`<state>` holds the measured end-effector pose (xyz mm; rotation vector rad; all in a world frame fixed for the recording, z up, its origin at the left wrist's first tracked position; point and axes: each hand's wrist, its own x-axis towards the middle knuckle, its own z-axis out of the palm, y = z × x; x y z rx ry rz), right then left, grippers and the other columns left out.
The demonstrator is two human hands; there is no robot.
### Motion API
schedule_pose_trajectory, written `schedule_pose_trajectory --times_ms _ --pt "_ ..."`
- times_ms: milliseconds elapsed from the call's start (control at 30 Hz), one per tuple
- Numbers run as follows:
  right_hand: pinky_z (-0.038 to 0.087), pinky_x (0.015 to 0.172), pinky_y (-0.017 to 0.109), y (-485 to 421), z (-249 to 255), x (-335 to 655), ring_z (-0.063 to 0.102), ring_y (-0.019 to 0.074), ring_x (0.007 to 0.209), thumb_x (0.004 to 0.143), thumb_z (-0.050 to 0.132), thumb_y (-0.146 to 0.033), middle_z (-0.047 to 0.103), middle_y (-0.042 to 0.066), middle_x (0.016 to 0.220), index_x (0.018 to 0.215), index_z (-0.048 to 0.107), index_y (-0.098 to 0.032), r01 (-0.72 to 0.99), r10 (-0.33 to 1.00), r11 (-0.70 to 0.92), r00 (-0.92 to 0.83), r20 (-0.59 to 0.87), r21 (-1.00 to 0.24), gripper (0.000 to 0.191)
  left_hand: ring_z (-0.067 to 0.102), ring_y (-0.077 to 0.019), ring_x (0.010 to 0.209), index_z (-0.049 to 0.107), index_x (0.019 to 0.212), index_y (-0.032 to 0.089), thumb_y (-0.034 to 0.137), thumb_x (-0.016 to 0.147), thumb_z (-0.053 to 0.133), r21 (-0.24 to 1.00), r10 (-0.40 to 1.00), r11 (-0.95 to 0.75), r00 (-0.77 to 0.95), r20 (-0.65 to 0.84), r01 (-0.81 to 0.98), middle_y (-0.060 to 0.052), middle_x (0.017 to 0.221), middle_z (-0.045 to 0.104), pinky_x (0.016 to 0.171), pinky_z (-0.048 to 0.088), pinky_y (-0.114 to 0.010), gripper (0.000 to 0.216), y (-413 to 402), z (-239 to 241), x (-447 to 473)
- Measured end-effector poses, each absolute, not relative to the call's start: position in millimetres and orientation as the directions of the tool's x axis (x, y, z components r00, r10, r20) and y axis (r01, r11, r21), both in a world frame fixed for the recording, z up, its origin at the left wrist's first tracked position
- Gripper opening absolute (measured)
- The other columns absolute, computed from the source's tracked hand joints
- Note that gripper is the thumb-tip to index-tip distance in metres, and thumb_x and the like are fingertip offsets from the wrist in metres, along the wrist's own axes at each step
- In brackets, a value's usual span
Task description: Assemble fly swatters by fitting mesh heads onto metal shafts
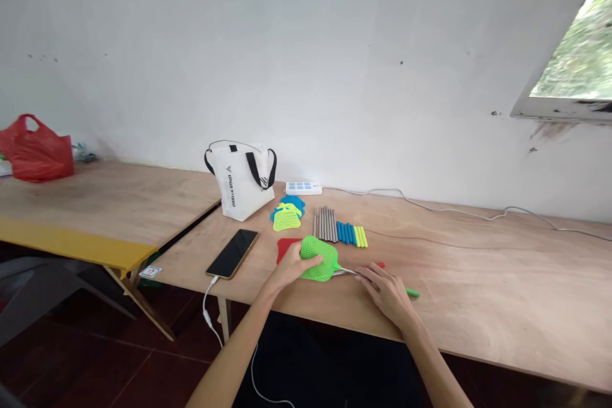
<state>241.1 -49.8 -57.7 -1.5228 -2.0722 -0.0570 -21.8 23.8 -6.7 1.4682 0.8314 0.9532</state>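
left hand (291,268) grip is pinching the green swatter net (319,259) so it lies flat on the tabletop (478,280) | right hand (386,293) grip is closing on its stick (347,272), likely steadying it

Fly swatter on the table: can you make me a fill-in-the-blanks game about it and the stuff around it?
1. The left hand holds the ____ mesh head of a fly swatter.
2. Half hidden under that swatter lies a second head, coloured ____.
3. The dark phone lying left of the swatter has a ____ cable plugged into it.
4. The white bag standing behind the phone has ____ straps.

Missing words: green, red, white, black.
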Motion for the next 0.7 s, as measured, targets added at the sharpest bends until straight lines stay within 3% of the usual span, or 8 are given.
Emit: schedule_pose_trajectory --times_ms 133,333,700 --pt "0.051 0.071 0.027 -48.8 -58.6 237.0 0.07 0.019 0.087 0.108 0.029 -0.047 0.072 0.006 0.103 0.121 0.071 -0.03 0.868 0.858 0.405 -0.254 0.446 -0.286 0.047 0.074 -0.0269 0.086 0.075 0.089 0.017 0.052 0.076 0.081 1.0 0.936 -0.017 0.35 0.017 -0.003 -0.01 0.09 0.077 0.073 0.059 -0.034 0.038 23.5 -10.2 -19.0" --pt "0.05 0.067 0.026 -47.1 -60.1 242.0 0.071 0.018 0.082 0.108 0.032 -0.043 0.073 0.006 0.103 0.115 0.073 -0.029 0.853 0.84 0.444 -0.288 0.461 -0.275 0.044 0.071 -0.0219 0.075 0.07 0.079 0.017 0.058 0.078 0.077 0.998 0.958 -0.052 0.28 0.055 -0.021 -0.005 0.077 0.073 0.066 0.056 -0.029 0.041 18.7 -25.6 2.0" --pt "0.047 0.068 0.028 -48.0 -56.9 231.7 0.068 0.0197 0.089 0.108 0.034 -0.045 0.072 0.005 0.101 0.113 0.07 -0.029 0.873 0.838 0.423 -0.274 0.472 -0.245 0.04 0.072 -0.0239 0.083 0.071 0.083 0.016 0.059 0.08 0.075 0.999 0.941 -0.032 0.337 0.022 0.024 -0.008 0.085 0.075 0.071 0.056 -0.03 0.044 23.8 -21.0 -7.5"
